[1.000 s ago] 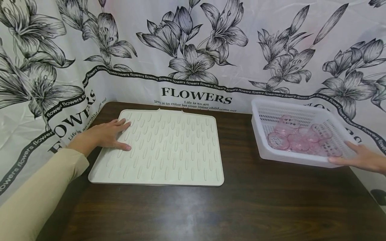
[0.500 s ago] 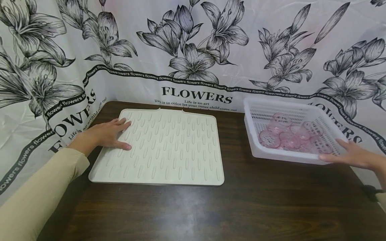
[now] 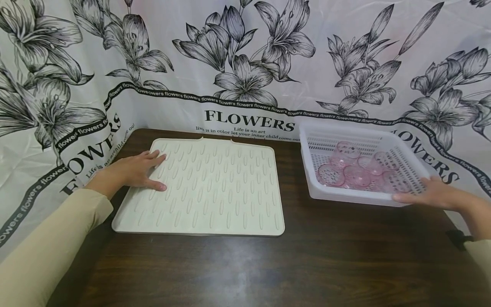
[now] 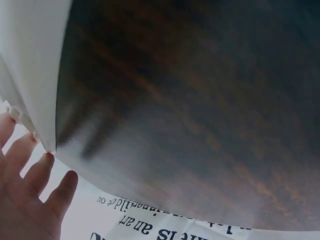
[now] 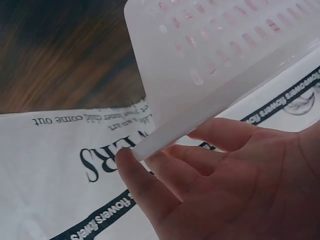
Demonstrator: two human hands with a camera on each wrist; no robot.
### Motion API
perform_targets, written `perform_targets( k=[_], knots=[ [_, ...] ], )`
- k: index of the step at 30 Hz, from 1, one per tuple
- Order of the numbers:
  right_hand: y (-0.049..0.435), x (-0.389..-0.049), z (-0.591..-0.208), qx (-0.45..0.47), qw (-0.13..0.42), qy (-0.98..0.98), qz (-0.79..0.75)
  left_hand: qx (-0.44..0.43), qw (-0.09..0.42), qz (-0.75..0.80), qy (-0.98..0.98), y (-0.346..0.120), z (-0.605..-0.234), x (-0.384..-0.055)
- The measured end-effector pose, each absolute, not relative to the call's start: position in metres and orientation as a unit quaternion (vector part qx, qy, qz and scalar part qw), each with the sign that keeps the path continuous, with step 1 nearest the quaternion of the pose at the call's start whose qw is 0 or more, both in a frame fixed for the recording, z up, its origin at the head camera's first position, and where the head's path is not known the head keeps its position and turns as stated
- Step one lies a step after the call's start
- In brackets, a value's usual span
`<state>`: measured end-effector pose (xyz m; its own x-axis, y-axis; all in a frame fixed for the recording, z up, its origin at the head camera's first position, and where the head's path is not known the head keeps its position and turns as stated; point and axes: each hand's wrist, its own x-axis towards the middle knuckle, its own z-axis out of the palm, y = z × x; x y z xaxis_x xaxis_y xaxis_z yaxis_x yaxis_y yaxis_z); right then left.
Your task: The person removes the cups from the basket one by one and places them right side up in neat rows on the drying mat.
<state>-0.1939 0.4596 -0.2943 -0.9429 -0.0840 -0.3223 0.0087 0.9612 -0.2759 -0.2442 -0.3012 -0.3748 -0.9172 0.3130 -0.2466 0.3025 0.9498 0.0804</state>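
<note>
While the floral cloth (image 3: 153,108) hangs along the far side, the dark surface (image 3: 238,268) carries two big items, side by side. Left: white ribbed mat (image 3: 215,192), lying flat, longer left to right, tabs on its far edge. Right: white slotted basket (image 3: 345,195), long axis also roughly left to right, right end angled nearer. A strip of surface separates mat and basket. Can't confirm whether the basket's whole base touches down. Key relation, my read: basket sits right of the mat, and right hand (image 3: 439,194) is the near one, at the basket's right end, fingers bent round the rim, gripping it. Left hand (image 3: 134,170) is well apart from the basket: fingers spread on the mat's left edge, thumb on its face, touching without grasping. Smallest: clear pink round pieces (image 3: 356,175), loosely heaped inside the basket, neither hand on them; overlap hides the count.
</note>
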Motion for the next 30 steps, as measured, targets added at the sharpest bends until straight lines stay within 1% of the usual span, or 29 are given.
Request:
perform_targets(
  k=[8,14,20,26,30],
  knots=[
    [0.447,-0.196,-0.295,-0.041,0.149,0.978,-0.137,0.158,0.132,0.020,0.978,-0.299,-0.374,-0.245],
    [0.437,-0.195,-0.291,-0.049,0.149,0.977,-0.146,0.156,0.133,0.019,0.979,-0.299,-0.374,-0.245],
    [0.424,-0.195,-0.289,-0.052,0.154,0.976,-0.148,0.157,0.130,0.018,0.979,-0.300,-0.375,-0.245],
    [0.417,-0.194,-0.285,-0.035,0.179,0.976,-0.122,0.162,0.126,0.016,0.979,-0.300,-0.375,-0.245],
    [0.413,-0.195,-0.285,-0.035,0.182,0.976,-0.113,0.165,0.126,0.017,0.978,-0.300,-0.374,-0.244]
  ],
)
